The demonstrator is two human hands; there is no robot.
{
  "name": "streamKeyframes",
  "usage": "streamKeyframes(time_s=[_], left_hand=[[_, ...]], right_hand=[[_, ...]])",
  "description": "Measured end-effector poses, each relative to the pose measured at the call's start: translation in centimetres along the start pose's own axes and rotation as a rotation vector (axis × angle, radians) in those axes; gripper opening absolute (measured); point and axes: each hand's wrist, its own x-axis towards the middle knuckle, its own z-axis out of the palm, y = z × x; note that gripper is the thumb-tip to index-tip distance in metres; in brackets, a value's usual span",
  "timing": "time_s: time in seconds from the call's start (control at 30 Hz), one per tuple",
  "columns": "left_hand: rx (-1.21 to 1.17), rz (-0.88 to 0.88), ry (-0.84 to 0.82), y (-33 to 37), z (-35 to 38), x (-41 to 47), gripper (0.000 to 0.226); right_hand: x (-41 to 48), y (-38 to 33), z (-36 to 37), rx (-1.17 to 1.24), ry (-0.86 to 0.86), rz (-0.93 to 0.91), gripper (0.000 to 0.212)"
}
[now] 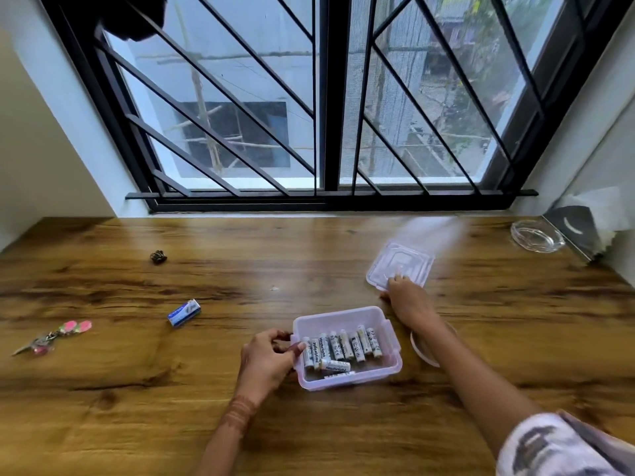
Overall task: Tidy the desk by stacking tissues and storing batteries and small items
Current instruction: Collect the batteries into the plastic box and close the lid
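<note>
A clear plastic box (391,367) stands on the wooden desk (240,269) near me, with several white batteries (343,345) lying inside. My left hand (268,359) grips the box's left edge. Beyond the box, my right hand (409,300) pinches the near edge of the clear lid (400,264), which lies flat on the desk. A blue and white rectangular battery (184,312) lies to the left. At the far right a tissue holder (580,221) with white tissues leans by the wall.
A key bunch with pink tags (55,336) lies at the left edge. A small dark clip (158,257) sits further back. A glass ashtray (536,235) stands at the back right. A white round object (424,348) is partly hidden under my right forearm. The barred window runs along the back.
</note>
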Motion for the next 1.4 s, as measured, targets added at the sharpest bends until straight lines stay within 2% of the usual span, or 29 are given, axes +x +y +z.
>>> streamKeyframes(time_s=[0.1, 0.2, 0.27, 0.33, 0.43, 0.47, 0.53, 0.63, 0.73, 0.8, 0.87, 1.0, 1.17, 1.27, 1.4], left_hand=[[-0.009, 0.001, -0.006, -0.1, 0.1, 0.1, 0.034], [-0.032, -0.001, 0.001, -0.2, 0.2, 0.0, 0.035], [-0.097, -0.010, 0.014, -0.5, 0.3, 0.0, 0.034], [-0.129, -0.009, 0.027, -0.6, 0.3, -0.1, 0.035], [-0.170, -0.005, 0.010, -0.7, 0.3, -0.2, 0.032], [-0.180, -0.006, 0.003, -0.7, 0.2, -0.3, 0.028], [-0.175, -0.011, 0.011, -0.6, 0.1, -0.5, 0.027], [-0.231, -0.061, 0.005, -0.5, -0.1, -0.7, 0.057], [-0.267, -0.066, -0.014, -0.4, -0.2, -0.9, 0.075], [-0.228, -0.012, -0.052, -0.3, -0.2, -1.4, 0.065], [-0.227, 0.036, -0.040, -0.3, 0.1, -1.7, 0.042], [-0.136, 0.053, 0.059, -0.1, 0.6, -1.7, 0.044], [-0.089, 0.035, 0.123, -0.4, 1.0, -0.8, 0.041], [-0.099, 0.010, 0.115, -0.7, 1.1, -0.5, 0.031], [-0.126, -0.076, 0.053, -1.8, 1.3, -0.3, 0.047]], right_hand=[[-0.6, -0.2, -0.2, -0.190, 0.041, -0.114, 0.030], [-1.1, 0.1, -0.8, -0.097, 0.306, -0.152, 0.017], [-2.2, -0.4, -2.1, 0.208, 0.568, -0.079, 0.005], [-3.8, -1.3, -3.7, 0.699, 0.671, 0.060, 0.019], [-6.4, -2.9, -6.2, 1.518, 0.526, 0.287, 0.019], [-7.3, -3.3, -6.8, 1.703, 0.437, 0.334, 0.020], [-8.9, -3.5, -7.0, 1.838, 0.254, 0.392, 0.023], [-10.2, -3.7, -5.8, 1.703, 0.042, 0.400, 0.028], [-10.8, -3.9, -4.7, 1.566, -0.012, 0.425, 0.030], [-11.0, -3.9, -4.0, 1.393, 0.037, 0.419, 0.027], [-11.0, -3.8, -3.6, 1.188, 0.121, 0.384, 0.025], [-11.3, -4.1, -3.3, 0.836, 0.229, 0.310, 0.024], [-11.5, -4.2, -2.7, 0.738, 0.173, 0.295, 0.029], [-11.3, -4.0, -2.5, 0.825, 0.132, 0.349, 0.027], [-10.9, -4.0, -2.5, 0.931, 0.042, 0.427, 0.026]])
